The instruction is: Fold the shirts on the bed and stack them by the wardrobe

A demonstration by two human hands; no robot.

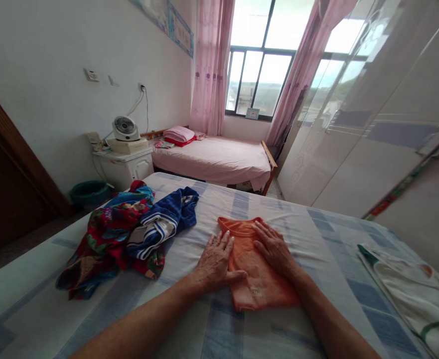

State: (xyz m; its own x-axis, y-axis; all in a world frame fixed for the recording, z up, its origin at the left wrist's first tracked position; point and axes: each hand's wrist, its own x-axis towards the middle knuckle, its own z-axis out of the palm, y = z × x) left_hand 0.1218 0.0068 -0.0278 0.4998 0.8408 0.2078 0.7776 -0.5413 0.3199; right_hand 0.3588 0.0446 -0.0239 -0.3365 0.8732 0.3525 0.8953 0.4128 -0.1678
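Note:
An orange T-shirt [247,267], folded into a narrow rectangle with its collar at the far end, lies on the bed's blue-and-white checked sheet [189,304]. My left hand [216,259] rests flat along the shirt's left edge, fingers stretched forward and thumb over the cloth. Across its upper right side lies my right hand [273,247], palm down with the fingers extended. Small print shows near the shirt's lower end. Neither hand grips the fabric.
Left of the shirt are a crumpled red floral garment [107,234] and a blue garment with white stripes [163,219]. A white garment with green trim [409,284] lies at the right. Beyond stand a pink-covered bed [219,157], a nightstand [124,167] with a fan [125,128], and glossy wardrobe doors [354,114].

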